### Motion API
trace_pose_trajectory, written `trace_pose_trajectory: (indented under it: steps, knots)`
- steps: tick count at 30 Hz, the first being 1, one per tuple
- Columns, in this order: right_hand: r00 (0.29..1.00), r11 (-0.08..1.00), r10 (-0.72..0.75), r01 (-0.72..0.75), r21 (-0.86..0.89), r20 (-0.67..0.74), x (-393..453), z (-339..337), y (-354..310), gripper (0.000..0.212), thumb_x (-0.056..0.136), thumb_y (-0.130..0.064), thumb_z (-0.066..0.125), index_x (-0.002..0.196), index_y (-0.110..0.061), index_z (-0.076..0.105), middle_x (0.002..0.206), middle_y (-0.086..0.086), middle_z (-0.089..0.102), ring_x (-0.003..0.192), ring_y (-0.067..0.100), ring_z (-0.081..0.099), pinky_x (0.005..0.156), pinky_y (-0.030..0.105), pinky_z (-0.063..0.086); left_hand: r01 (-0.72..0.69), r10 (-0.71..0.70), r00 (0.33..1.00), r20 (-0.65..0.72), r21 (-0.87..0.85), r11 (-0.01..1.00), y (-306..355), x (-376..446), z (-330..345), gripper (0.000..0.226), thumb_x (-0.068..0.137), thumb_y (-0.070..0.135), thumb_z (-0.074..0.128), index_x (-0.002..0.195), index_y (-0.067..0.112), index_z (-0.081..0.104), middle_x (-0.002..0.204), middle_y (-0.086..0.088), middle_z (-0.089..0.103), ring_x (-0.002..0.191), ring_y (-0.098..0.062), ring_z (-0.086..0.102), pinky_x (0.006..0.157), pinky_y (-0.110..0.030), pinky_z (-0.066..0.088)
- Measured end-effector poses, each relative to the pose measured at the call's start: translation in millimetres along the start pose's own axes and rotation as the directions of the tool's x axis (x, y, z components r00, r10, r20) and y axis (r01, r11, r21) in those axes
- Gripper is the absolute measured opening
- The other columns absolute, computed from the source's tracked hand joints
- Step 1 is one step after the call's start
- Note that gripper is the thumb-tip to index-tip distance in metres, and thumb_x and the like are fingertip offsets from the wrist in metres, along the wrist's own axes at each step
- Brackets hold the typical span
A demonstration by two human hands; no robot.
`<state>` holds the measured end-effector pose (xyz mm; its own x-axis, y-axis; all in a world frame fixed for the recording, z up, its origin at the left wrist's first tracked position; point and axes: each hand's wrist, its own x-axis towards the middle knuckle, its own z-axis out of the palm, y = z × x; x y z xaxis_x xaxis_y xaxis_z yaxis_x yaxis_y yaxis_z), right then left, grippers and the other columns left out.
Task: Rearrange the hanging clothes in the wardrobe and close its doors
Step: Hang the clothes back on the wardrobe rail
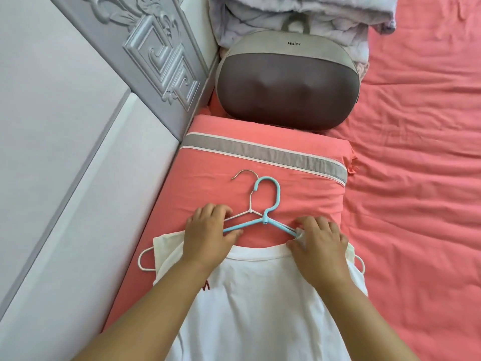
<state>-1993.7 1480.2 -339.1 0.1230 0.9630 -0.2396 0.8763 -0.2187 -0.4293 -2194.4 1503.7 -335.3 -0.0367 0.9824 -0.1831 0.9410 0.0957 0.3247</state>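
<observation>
A white T-shirt (pixel 250 303) lies flat on a coral pillow (pixel 299 188) on the bed. Two hangers sit in its neck: a light blue plastic hanger (pixel 270 204) and under it a thin white wire hanger (pixel 247 196), whose ends stick out at both shoulders. My left hand (pixel 208 235) grips the left arm of the blue hanger at the shirt's left shoulder. My right hand (pixel 317 243) pinches the shirt's collar where the blue hanger's right arm enters it. No wardrobe is in view.
A brown and grey massage cushion (pixel 286 84) lies beyond the pillow, with folded pale bedding (pixel 299 14) behind it. A grey carved headboard (pixel 156 56) and padded wall run along the left. The coral bed sheet (pixel 416 178) spreads out to the right.
</observation>
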Motion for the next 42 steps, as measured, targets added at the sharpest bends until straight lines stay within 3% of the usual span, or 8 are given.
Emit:
trace_pose_trajectory:
  steps: [4,9,17,22,26,31,37,42]
  knots:
    - [0.996,0.999,0.023,-0.02,-0.03,0.087,4,-8,0,0.019,0.087,-0.028,0.057,0.105,-0.021,0.058,0.108,0.0,0.052,0.111,0.025,0.043,0.084,0.034,0.027,-0.034,0.042,0.997,0.058,-0.125,0.992,-1,0,-10,0.01,0.079,0.018,0.067,0.088,0.022,0.064,0.083,0.007,0.053,0.088,-0.021,0.053,0.075,-0.032,0.039]
    - [0.997,0.995,-0.02,0.013,0.101,0.069,-15,-39,-1,0.008,0.084,-0.025,0.063,0.087,-0.019,0.059,0.087,-0.005,0.054,0.086,0.025,0.055,0.068,0.032,0.033,-0.052,0.065,0.997,0.05,-0.237,0.97,8,-26,-39,0.015,0.086,0.019,0.055,0.088,0.031,0.064,0.059,0.01,0.051,0.062,-0.013,0.048,0.055,-0.025,0.033]
    - [0.978,0.969,-0.15,0.174,0.176,-0.144,-87,-101,-6,0.011,0.083,-0.019,0.065,0.08,-0.03,0.062,0.059,-0.016,0.048,0.062,0.007,0.046,0.058,0.006,0.033,-0.299,0.315,0.949,0.004,-0.305,0.904,37,-74,-99,0.041,0.08,0.034,0.042,0.113,0.041,0.066,0.085,0.018,0.064,0.081,-0.005,0.056,0.065,-0.005,0.031]
    - [0.949,0.929,-0.138,0.223,0.295,-0.284,-144,-140,-11,0.027,0.081,-0.026,0.057,0.103,-0.03,0.071,0.072,-0.019,0.055,0.067,-0.003,0.052,0.057,0.012,0.037,-0.462,0.485,0.875,0.02,-0.272,0.844,70,-104,-142,0.05,0.081,0.034,0.035,0.126,0.034,0.058,0.106,0.011,0.066,0.101,-0.013,0.055,0.083,-0.021,0.037]
    - [0.92,0.922,-0.088,0.22,0.318,-0.381,-194,-178,-20,0.028,0.08,-0.024,0.059,0.105,-0.029,0.072,0.068,-0.013,0.056,0.067,0.002,0.055,0.056,0.01,0.036,-0.601,0.603,0.796,-0.053,-0.186,0.777,103,-142,-178,0.066,0.078,0.065,0.032,0.131,0.031,0.052,0.112,0.013,0.06,0.105,-0.011,0.05,0.085,-0.022,0.03]
    - [0.908,0.91,0.047,0.133,0.393,-0.416,-259,-223,-26,0.021,0.077,-0.009,0.072,0.086,-0.028,0.075,0.072,-0.016,0.063,0.066,0.001,0.056,0.057,0.013,0.038,-0.691,0.659,0.723,-0.207,-0.241,0.681,142,-195,-200,0.056,0.079,0.069,0.039,0.093,0.019,0.062,0.079,0.014,0.046,0.077,-0.014,0.045,0.066,-0.025,0.028]
    - [0.817,0.822,0.303,0.036,0.568,-0.491,-348,-263,-20,0.024,0.071,-0.017,0.077,0.084,-0.034,0.066,0.067,-0.009,0.062,0.063,0.001,0.055,0.063,0.024,0.044,-0.698,0.583,0.71,-0.396,-0.28,0.659,200,-276,-216,0.059,0.072,0.069,0.045,0.089,0.016,0.064,0.079,0.006,0.061,0.078,-0.019,0.055,0.071,-0.035,0.042]
    - [0.709,0.808,0.376,0.065,0.586,-0.597,-434,-292,-13,0.035,0.067,-0.016,0.079,0.091,-0.031,0.059,0.063,-0.007,0.056,0.059,0.003,0.052,0.057,0.024,0.042,-0.77,0.594,0.619,-0.514,-0.249,0.587,247,-351,-233,0.031,0.079,0.037,0.038,0.07,0.016,0.058,0.066,0.0,0.061,0.065,-0.028,0.054,0.064,-0.032,0.033]
